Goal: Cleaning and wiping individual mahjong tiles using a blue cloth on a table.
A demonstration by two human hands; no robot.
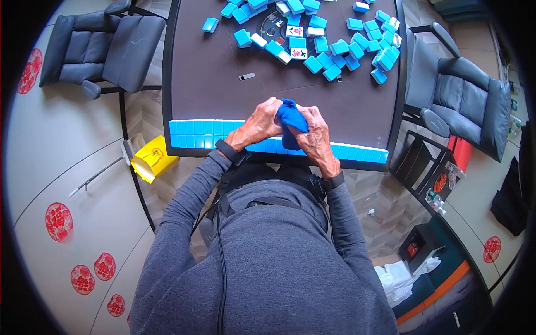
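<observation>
A bunched blue cloth [291, 116] is gripped between my two hands above the near edge of the mahjong table [215, 84]. My left hand [260, 124] pinches it from the left, fingers curled. On the other side, my right hand [316, 137] is closed around it as well. Whether anything is wrapped inside the cloth cannot be seen. Below my hands runs a long row of blue-backed mahjong tiles [192, 133] along the near edge, partly hidden by my hands and wrists.
Many loose tiles [329, 60] lie scattered at the far side, around a round centre panel [271, 32]. Grey armchairs stand left [131, 53] and right [463, 92]. A yellow bin [153, 159] hangs left of the table; a black rack [421, 162] stands at the right.
</observation>
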